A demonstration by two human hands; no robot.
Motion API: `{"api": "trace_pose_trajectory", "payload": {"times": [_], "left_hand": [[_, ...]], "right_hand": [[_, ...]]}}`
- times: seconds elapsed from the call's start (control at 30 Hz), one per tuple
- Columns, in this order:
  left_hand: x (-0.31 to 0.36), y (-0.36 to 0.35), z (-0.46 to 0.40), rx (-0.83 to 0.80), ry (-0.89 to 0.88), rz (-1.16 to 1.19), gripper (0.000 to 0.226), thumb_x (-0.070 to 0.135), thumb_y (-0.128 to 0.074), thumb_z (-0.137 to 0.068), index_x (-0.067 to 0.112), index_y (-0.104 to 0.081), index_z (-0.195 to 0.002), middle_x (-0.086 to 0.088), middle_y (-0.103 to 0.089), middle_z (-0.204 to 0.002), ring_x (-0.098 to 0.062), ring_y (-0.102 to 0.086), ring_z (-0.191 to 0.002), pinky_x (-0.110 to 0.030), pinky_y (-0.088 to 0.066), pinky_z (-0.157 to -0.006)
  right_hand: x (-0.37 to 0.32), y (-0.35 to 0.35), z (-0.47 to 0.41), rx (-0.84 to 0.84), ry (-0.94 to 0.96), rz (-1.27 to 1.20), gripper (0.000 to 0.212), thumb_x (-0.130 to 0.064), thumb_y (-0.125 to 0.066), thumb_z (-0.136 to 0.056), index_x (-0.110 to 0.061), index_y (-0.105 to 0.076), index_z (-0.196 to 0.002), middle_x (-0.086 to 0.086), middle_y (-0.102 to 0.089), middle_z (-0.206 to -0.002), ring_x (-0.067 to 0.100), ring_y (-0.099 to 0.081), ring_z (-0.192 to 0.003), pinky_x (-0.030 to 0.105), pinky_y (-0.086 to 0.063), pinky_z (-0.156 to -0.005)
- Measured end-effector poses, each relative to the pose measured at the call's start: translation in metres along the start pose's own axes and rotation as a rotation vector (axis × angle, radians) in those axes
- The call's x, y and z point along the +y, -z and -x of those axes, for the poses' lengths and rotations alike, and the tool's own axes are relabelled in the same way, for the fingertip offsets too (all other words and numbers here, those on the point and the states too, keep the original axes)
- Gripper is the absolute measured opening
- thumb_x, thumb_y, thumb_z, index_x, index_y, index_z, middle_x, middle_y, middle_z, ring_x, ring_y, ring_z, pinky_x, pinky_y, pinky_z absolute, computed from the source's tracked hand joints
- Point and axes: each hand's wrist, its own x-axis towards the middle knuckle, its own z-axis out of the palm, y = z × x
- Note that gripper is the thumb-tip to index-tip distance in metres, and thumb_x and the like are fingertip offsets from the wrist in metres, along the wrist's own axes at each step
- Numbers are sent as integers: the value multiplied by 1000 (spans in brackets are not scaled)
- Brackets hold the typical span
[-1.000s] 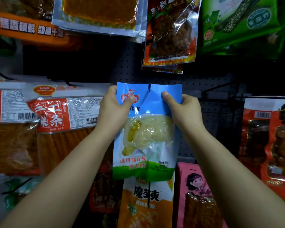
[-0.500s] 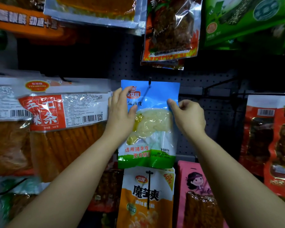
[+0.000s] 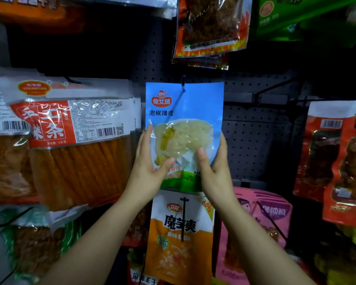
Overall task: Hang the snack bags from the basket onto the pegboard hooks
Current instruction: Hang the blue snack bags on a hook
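Both hands have slid down from the bag's top corners to its lower half. The left hand (image 3: 150, 169) and right hand (image 3: 213, 171) clasp the blue snack bag (image 3: 184, 128), thumbs in front, hanging on its pegboard hook (image 3: 183, 83).

Blue snack bag (image 3: 184, 112) on a pegboard hook (image 3: 183, 84); left hand (image 3: 150, 167) and right hand (image 3: 213, 169) at its lower sides

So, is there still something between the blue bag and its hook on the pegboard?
Nothing visible. The blue bag already hangs on the hook, which passes through its top hole. The left hand and right hand hold its lower sides.
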Motion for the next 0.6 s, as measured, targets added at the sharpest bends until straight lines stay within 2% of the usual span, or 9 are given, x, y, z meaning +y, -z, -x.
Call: {"api": "trace_pose_trajectory", "payload": {"times": [0.07,0.13,0.2,0.27,0.33,0.4,0.47,0.57,0.6], "left_hand": [[-2,-2,1,13,9,-9,83,23,-66,-86,40,-7,-142,21,-16,-144,39,-7,-115,15,-14,-83],[-2,-2,1,29,28,-27,84,20,-65,-87,33,-8,-147,16,-16,-145,29,-11,-121,15,-14,-83],[-4,-3,1,31,49,-40,84,19,-64,-88,30,-8,-149,12,-15,-152,14,-12,-129,15,-12,-85],[-4,-3,4,32,65,-41,83,17,-64,-88,31,-9,-150,5,-15,-157,2,-13,-137,14,-12,-88],[-1,-2,9,35,64,-38,82,15,-64,-88,29,-12,-150,3,-16,-158,-1,-15,-138,12,-11,-92],[5,0,16,50,60,-34,77,13,-63,-89,27,-17,-149,3,-17,-157,3,-15,-137,10,-11,-95],[17,2,29,97,63,-32,69,13,-62,-90,33,-25,-144,7,-16,-157,10,-14,-132,11,-11,-94],[42,3,53,185,-15,-22,53,11,-62,-89,38,-39,-129,15,-26,-145,25,-19,-124,9,-17,-95],[52,2,61,187,-49,5,48,12,-62,-89,37,-43,-125,16,-32,-139,24,-25,-123,4,-23,-97]], "right_hand": [[1,-2,0,-13,-12,-1,67,-52,-44,-92,-35,-15,-149,-4,-44,-146,14,-43,-133,46,-39,-109],[3,-3,-2,-21,-30,-8,62,-46,-45,-95,-34,-16,-149,-5,-46,-144,12,-46,-130,41,-41,-107],[6,-2,-3,-23,-32,-22,58,-41,-45,-97,-33,-19,-149,-6,-48,-142,7,-49,-126,26,-44,-102],[8,-1,-2,-27,-39,-13,56,-37,-45,-98,-32,-21,-148,-8,-51,-139,0,-52,-120,8,-43,-89],[9,1,1,-24,-54,-17,57,-38,-45,-98,-33,-20,-149,-8,-49,-141,3,-51,-123,13,-44,-92],[8,6,8,-16,-84,-37,62,-39,-47,-97,-33,-15,-150,-8,-34,-153,3,-36,-134,27,-38,-107],[5,12,19,1,-124,-35,67,-40,-49,-96,-34,-11,-151,-13,-20,-157,-7,-21,-132,24,-28,-110],[1,26,44,41,-160,31,64,-38,-53,-94,-32,-20,-149,-8,-34,-151,-2,-33,-128,19,-32,-99],[0,33,54,60,-161,38,59,-36,-55,-94,-31,-28,-146,-5,-41,-146,2,-42,-125,18,-36,-96]]}}
